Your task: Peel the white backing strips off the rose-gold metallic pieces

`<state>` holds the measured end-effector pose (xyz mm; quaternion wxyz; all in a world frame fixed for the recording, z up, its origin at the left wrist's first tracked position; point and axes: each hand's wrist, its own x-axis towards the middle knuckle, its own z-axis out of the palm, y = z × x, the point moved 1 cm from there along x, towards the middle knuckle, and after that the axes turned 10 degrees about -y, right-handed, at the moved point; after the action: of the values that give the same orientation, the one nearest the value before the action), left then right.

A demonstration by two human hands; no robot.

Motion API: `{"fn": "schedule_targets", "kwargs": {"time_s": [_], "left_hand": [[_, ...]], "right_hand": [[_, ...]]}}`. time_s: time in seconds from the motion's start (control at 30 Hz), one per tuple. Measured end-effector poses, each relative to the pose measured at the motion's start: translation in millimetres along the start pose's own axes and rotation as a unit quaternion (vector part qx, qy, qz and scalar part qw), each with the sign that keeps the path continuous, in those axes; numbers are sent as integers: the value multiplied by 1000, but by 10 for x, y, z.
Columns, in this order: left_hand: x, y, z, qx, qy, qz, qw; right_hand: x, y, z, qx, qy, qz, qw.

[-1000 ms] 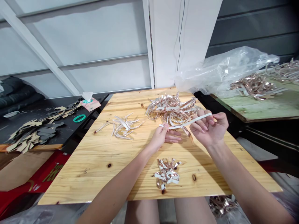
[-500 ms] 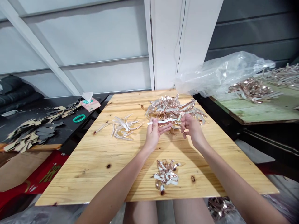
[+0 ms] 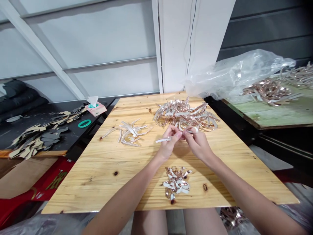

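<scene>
Between my two hands, over the middle of the wooden table, is a narrow white strip. My left hand pinches it, one end sticking out to the left. Fingertips close together, my right hand grips the same strip, and a pale end shows above its knuckles. Just beyond the hands lies a tangled heap of shiny rose-gold and white strips. A small pile of short cut pieces sits nearer my body. To the left rests a loose bunch of long pale strips.
On the black table at left are dark and tan scraps, a green ring and a tissue box. A clear plastic bag and more rose-gold strips lie on the green-topped table at right.
My hands have come together and slightly nearer my body. The right hand, formerly apart with loosely curled fingers, now pinches the strip beside the left, whose fingers have closed from being stretched out.
</scene>
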<state>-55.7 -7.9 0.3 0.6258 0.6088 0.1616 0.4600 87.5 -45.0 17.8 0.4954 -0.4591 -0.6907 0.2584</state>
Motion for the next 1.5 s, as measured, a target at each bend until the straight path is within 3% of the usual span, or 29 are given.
{"fn": "schedule_targets", "kwargs": {"time_s": [0.07, 0.17, 0.43, 0.63, 0.8, 1.1, 1.2, 1.37, 1.5], "left_hand": [[-13, 26, 30, 62, -14, -11, 998], [-30, 59, 56, 105, -27, -30, 994], [13, -61, 17, 22, -1, -23, 1000], [45, -81, 58, -107, -1, -33, 994], [52, -48, 100, -145, -28, -55, 988], [61, -96, 101, -219, -21, -91, 971], [54, -107, 119, -230, -18, -99, 968], [19, -150, 167, -112, -68, -83, 988], [-16, -146, 142, -28, -77, -69, 994]], "right_hand": [[-30, -49, 50, -11, -10, -26, 1000], [-53, -46, 100, 13, -16, -8, 1000], [4, 2, 116, 233, 24, 96, 967], [41, -63, 58, 375, 92, 159, 909], [76, -69, -16, 447, 136, 155, 871], [115, -37, -102, 580, 139, 178, 783], [82, -76, -36, 558, 126, 160, 805], [8, -176, 83, 483, 52, 112, 867], [-8, -205, 100, 488, 25, 106, 866]]}}
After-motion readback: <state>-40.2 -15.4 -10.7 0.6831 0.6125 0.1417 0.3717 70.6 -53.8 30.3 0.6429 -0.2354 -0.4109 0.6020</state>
